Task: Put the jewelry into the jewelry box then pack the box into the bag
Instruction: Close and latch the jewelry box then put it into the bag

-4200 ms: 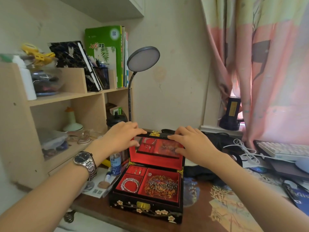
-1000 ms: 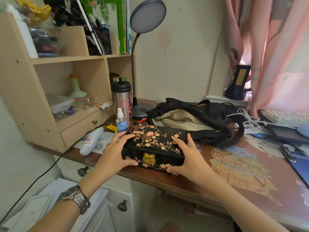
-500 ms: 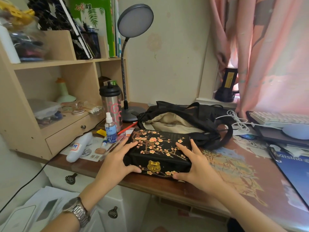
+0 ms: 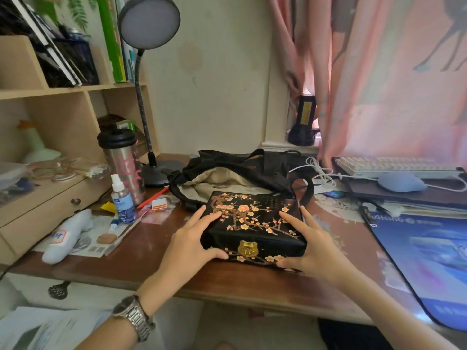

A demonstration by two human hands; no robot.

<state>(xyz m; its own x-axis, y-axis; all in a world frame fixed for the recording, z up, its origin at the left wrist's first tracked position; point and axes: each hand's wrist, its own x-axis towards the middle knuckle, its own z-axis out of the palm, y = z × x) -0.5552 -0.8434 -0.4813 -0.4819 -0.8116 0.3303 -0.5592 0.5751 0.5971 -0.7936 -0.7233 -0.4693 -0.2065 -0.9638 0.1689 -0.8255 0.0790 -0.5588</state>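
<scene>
Blue mouse mat (image 4: 429,258) at right of worktop carried pale lettering near its top edge, seen upside down from head camera; letters resembling "AISINO" partly made out, rest unclear. White tube (image 4: 66,236) at left bore small label with blue marks, unreadable. Spray bottle (image 4: 123,202) had blue label, text too small. Jewelry box (image 4: 255,223) lid showed faint gold characters, illegible.

Wooden desk (image 4: 156,271), shelf unit (image 4: 63,114), pink curtain (image 4: 394,79)
</scene>
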